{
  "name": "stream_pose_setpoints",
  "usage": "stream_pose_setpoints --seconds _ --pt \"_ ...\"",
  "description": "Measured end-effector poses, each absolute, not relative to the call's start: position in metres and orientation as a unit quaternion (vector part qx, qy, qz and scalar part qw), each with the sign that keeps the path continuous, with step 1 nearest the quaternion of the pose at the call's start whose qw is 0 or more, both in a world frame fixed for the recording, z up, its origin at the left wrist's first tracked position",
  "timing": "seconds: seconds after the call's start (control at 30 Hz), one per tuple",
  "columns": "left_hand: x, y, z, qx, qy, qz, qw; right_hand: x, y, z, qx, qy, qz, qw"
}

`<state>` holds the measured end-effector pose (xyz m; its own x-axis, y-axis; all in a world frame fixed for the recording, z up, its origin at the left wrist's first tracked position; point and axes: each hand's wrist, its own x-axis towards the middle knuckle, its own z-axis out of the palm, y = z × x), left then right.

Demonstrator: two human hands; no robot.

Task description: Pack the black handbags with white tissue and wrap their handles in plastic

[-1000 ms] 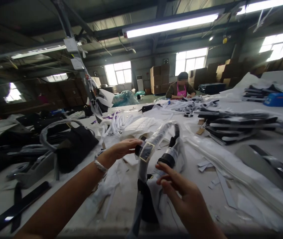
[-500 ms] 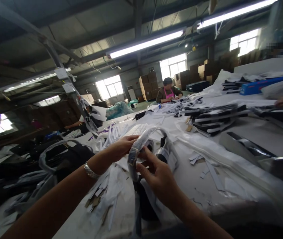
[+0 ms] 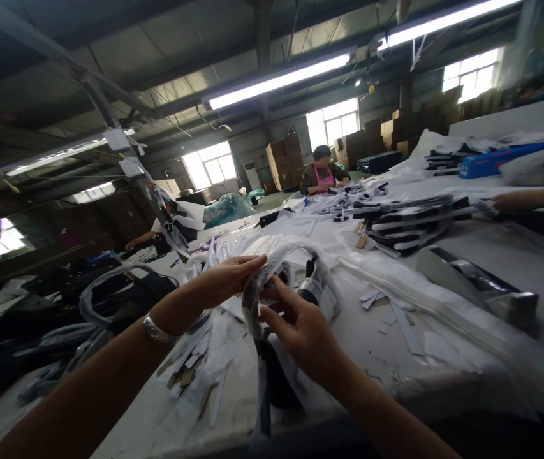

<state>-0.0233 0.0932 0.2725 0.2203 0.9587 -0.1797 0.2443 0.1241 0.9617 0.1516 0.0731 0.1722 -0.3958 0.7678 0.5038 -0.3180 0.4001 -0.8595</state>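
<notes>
My left hand (image 3: 226, 280) and my right hand (image 3: 300, 328) both grip a curved bag handle wrapped in clear plastic film (image 3: 272, 268) above a white worktable (image 3: 444, 306). The left fingers close on the handle's upper left side. The right fingers pinch the film lower down, near a black handle end (image 3: 310, 288). A dark bag body (image 3: 276, 382) hangs below the handle at the table's near edge. A silver bracelet (image 3: 157, 331) sits on my left wrist.
White paper strips and scraps (image 3: 195, 376) litter the table near my left arm. Black bags with wrapped handles (image 3: 118, 299) lie at left. Stacked black parts (image 3: 410, 220) lie at right, where another person's hand (image 3: 515, 201) reaches in. A seated worker (image 3: 322, 172) is far back.
My right hand has come up from below the handle and closed on its plastic wrap. The camera has tilted left, and another person's hand has come further in at right.
</notes>
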Motion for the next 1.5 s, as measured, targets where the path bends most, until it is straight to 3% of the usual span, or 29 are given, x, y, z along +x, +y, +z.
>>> stream_pose_setpoints --seconds 0.33,0.57,0.73,0.87,1.17,1.5 --pt "-0.029 0.087 0.272 0.564 0.533 0.341 0.531 0.163 0.068 0.174 -0.188 -0.656 0.511 0.522" --pt "-0.021 0.087 0.258 0.508 0.521 0.421 0.541 0.203 0.074 0.116 -0.302 -0.678 0.444 0.503" --pt "-0.013 0.095 0.258 0.479 0.504 0.472 0.542 0.270 0.130 0.062 -0.507 -0.757 0.204 0.359" --pt "-0.003 0.099 0.265 0.466 0.505 0.508 0.518 0.317 0.195 0.047 -0.572 -0.761 0.123 0.281" --pt "-0.011 0.092 0.260 0.493 0.552 0.477 0.475 0.354 0.214 0.045 -0.645 -0.760 0.045 0.066" --pt "0.000 0.091 0.254 0.493 0.537 0.483 0.485 0.341 0.203 0.050 -0.680 -0.731 0.014 -0.055"
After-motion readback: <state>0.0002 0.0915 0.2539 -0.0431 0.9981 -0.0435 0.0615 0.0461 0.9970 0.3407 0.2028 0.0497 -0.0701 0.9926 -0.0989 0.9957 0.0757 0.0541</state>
